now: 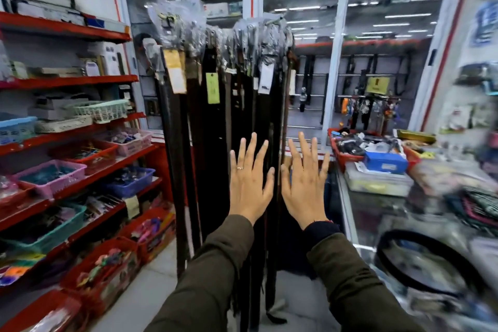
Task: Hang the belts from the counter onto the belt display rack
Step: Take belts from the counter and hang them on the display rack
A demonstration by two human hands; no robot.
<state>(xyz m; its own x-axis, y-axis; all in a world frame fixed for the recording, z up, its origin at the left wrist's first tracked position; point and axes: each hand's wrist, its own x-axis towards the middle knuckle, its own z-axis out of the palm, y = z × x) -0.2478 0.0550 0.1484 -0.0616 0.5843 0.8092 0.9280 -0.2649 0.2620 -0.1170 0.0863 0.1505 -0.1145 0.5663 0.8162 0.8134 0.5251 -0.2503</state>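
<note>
A belt display rack (272, 21) stands in the middle, hung with several long dark belts (213, 127) that carry plastic-wrapped buckles and paper tags. My left hand (249, 179) and my right hand (305, 180) are raised side by side in front of the hanging belts, palms forward, fingers spread, holding nothing. A black belt (427, 265) lies coiled in a loop on the glass counter (377, 210) at the lower right, blurred and apart from both hands.
Red shelves (80, 81) with coloured baskets (51, 172) of small goods line the left side. A red tray (350, 153) of items and a blue box (385, 162) sit on the counter at right. Glass cabinets (334, 62) stand behind the rack.
</note>
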